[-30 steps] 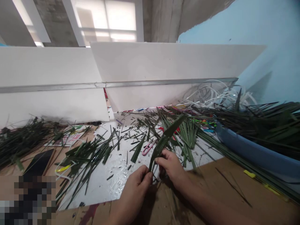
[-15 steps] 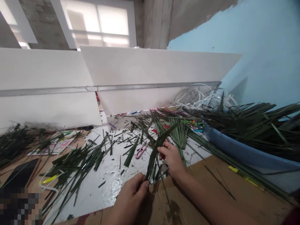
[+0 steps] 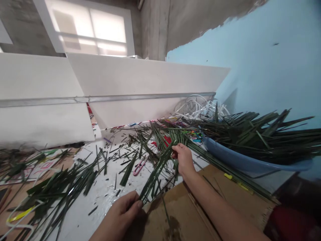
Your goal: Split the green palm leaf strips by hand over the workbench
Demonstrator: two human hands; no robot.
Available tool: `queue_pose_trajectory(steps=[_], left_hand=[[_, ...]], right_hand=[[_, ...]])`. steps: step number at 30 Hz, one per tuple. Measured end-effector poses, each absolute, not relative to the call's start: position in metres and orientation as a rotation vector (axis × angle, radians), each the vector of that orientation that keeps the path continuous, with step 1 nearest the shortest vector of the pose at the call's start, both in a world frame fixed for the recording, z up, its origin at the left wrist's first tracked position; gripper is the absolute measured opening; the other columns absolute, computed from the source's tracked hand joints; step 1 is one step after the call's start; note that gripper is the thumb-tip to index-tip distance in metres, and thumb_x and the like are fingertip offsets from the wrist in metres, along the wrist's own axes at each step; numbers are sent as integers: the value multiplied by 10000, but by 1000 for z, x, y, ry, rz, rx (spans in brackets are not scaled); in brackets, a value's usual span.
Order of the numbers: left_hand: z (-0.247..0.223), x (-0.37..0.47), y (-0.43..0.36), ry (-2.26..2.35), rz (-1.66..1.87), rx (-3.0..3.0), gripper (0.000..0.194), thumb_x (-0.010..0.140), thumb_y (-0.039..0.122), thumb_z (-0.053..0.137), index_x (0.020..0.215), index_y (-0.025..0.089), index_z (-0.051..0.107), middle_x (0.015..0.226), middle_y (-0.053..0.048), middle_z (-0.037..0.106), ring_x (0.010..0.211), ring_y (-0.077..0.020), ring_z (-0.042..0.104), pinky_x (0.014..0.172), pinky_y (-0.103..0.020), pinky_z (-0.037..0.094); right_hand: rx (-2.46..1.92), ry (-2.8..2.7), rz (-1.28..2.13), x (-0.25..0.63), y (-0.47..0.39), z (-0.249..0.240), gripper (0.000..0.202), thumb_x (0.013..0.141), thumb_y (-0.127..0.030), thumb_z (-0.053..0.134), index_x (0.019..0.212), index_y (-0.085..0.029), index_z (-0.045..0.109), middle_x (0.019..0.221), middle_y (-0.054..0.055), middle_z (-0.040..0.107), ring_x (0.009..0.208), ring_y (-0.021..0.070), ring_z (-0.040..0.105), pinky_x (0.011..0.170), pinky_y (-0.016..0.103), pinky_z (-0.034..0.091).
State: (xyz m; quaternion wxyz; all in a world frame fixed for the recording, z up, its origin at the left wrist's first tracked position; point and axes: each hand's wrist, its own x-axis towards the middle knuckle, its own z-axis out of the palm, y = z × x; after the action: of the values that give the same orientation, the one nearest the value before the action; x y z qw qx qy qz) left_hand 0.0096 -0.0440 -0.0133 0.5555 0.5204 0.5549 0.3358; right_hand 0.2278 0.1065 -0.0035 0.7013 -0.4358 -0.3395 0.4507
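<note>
A long green leaf (image 3: 158, 167) stretches slantwise between my hands, its surface shiny. My left hand (image 3: 126, 206) pinches its near end between thumb and fingers. Farther out, my right hand (image 3: 184, 159) is closed on the leaf near its far end; the fingertips are partly hidden. Just left of the leaf, pink snips (image 3: 139, 166) lie on the white sheet (image 3: 100, 201). A wide cut leaf piece (image 3: 129, 170) lies beside them. Behind my right hand are more green leaf strips (image 3: 160, 135) and a bit of red material (image 3: 167, 140).
A blue basin (image 3: 225, 150) heaped with dark leaves stands at right. A leaf bundle with yellow ties (image 3: 237, 180) lies along the cardboard (image 3: 173, 214). Loose strips (image 3: 72, 184) spread at left. White tubing (image 3: 198, 107) coils before the white panels (image 3: 140, 78).
The view has turned right, so everything sits farther left. Held in both hands still, the leaf has tilted and shows a shinier face. My right hand is now nearer its far end.
</note>
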Motion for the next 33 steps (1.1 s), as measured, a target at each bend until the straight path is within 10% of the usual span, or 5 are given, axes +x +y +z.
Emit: queue_pose_trajectory(steps=[13,20,33], left_hand=[[-10,6,-42,1448,1047,1277,331,794,521,639,687,223,544,731,-6,536,708,-177,489,650,-262,435],[-16,9,-40,1395,1118,1243,354,826,547,613,731,214,540,709,13,498,661,-155,459,629,-246,402],[-13,16,-43,1312,1078,1114,321,851,515,582,785,202,600,664,8,569,623,-155,507,577,-239,402]], right_hand=[[-954,-766,1231,222,88,2,380,602,-397,772,853,-194,571,706,-29,677,400,55,471,409,176,303],[-887,-1444,1762,184,40,-5,348,765,-489,691,830,-148,664,706,31,692,401,52,444,408,182,311],[-856,-1427,1660,177,35,-13,183,735,-331,690,751,-151,665,627,-8,618,451,69,441,428,190,324]])
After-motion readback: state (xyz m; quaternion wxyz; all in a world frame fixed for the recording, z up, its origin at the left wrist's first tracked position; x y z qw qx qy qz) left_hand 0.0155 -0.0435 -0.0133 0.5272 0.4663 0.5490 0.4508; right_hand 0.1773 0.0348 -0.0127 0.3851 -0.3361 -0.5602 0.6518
